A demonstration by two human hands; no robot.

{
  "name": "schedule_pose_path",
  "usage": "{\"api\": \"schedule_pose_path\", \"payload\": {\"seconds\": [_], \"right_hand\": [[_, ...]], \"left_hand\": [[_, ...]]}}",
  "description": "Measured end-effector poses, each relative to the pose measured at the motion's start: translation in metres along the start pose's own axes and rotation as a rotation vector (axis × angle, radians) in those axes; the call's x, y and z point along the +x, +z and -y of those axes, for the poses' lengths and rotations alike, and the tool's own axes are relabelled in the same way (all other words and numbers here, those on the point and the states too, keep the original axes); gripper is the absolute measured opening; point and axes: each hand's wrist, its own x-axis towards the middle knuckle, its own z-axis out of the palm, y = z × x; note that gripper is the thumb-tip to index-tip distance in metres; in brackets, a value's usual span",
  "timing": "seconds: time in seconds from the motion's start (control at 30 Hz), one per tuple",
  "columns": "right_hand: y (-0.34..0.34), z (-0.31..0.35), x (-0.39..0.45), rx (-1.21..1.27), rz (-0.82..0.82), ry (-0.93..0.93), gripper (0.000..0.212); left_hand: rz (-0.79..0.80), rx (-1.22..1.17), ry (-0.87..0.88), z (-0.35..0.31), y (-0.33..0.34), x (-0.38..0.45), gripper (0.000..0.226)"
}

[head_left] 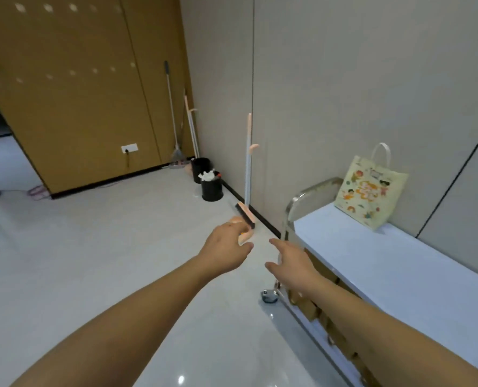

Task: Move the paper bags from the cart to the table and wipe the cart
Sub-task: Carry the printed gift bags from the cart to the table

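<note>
left hand [226, 252] – loosely curled, empty | right hand [293, 263] – fingers spread, empty, apart | paper bag [370, 195] at cart [399, 263] far corner, propped against the wall

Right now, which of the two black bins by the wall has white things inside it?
The nearer black bin, standing closer to the hands, shows white things at its rim. The farther bin behind it shows none.

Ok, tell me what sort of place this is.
Probably an office or utility corner indoors: panelled walls, a steel cart carrying a printed bag, brooms leaning in the corner and black bins on a glossy tiled floor.
</note>
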Motion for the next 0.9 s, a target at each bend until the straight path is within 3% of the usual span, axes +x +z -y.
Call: {"api": "schedule_pose_path", "payload": {"seconds": [0.37, 0.9], "right_hand": [[-0.096, -0.112, 0.059, 0.041, -0.208, 0.279, 0.066], [-0.165, -0.135, 0.197, 0.065, -0.460, 0.598, 0.061]], "left_hand": [[0.197, 0.069, 0.318, -0.096, 0.053, 0.164, 0.050], [0.320, 0.067, 0.554, -0.127, 0.055, 0.383, 0.054]]}}
